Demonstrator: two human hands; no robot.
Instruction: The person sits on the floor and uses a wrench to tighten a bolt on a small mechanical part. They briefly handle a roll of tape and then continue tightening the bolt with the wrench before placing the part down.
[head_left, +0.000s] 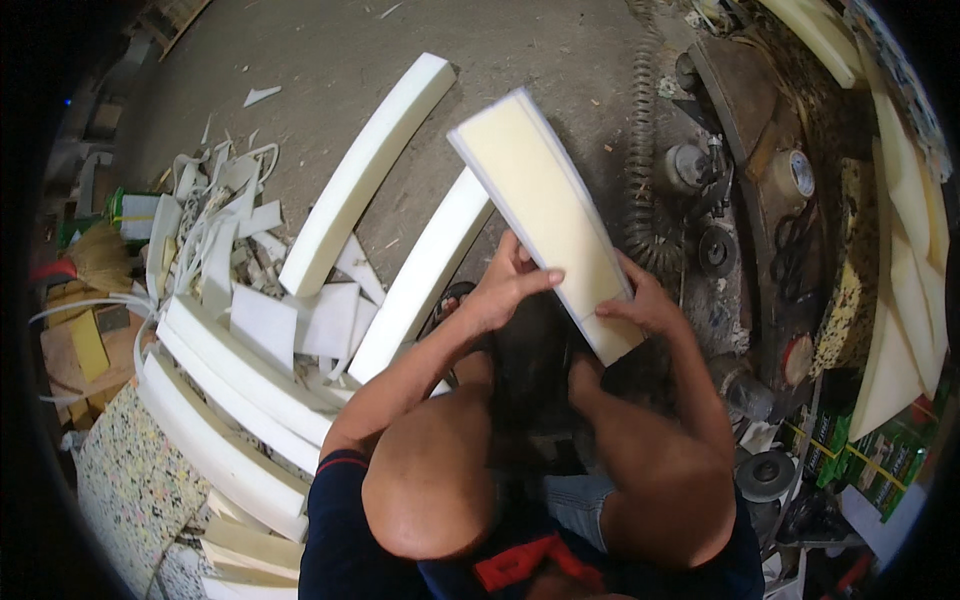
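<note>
A long cream foam pad (545,210) with pale grey-white edges slants up and away in front of my knees. My left hand (510,285) grips its left edge, thumb lying on the face and fingers curled behind. On the opposite edge, lower down, my right hand (640,300) holds it with the thumb on the face; the other fingers are partly hidden behind the pad. A curved white foam strip (425,275) lies on the floor, its far end just behind the pad. Farther left rests another curved white foam strip (365,170).
More curved white foam strips (230,440) lie at my left beside white foam offcuts (265,325) and a speckled foam sheet (130,480). A coiled hose (640,130) runs down the right, near a spray gun (700,170), a tape roll (800,173) and cream foam sheets (890,340).
</note>
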